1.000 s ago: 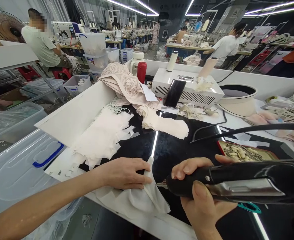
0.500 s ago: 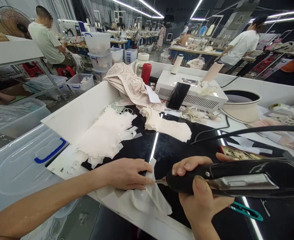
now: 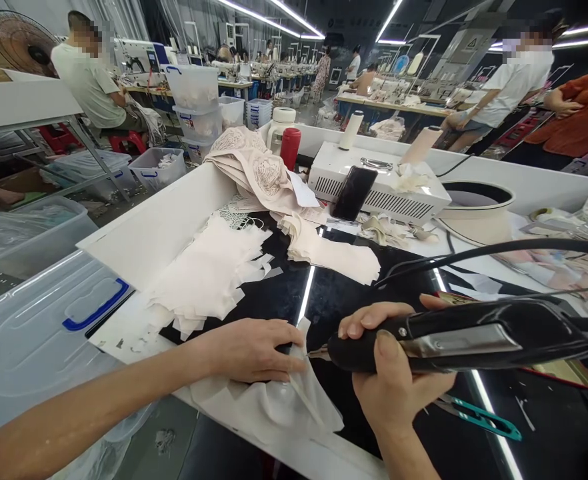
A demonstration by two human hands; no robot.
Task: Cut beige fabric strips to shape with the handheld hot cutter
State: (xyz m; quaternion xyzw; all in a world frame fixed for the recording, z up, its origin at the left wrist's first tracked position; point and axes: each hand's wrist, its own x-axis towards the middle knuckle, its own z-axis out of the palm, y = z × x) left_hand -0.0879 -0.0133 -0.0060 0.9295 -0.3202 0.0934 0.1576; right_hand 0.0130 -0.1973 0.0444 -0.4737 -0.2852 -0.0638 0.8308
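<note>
Along the near edge of the board [image 3: 274,307]: tool [image 3: 459,340] at cloth [image 3: 319,393]

The cloth lies over the board's near edge. The left hand [image 3: 254,350] bears on it, fingers a little spread; whether they also pinch a fold is hidden. The right hand [image 3: 391,373] is wrapped round the tool above the board's right half. The tip [image 3: 320,353] is at the cloth's side; contact is too small to tell. The step in hand looks like working that cloth with the tip. The next move seems to call for firm holding and a steady wrist, fingers clear of the tip. Snips [image 3: 489,420] lie on the board's right side.
</note>
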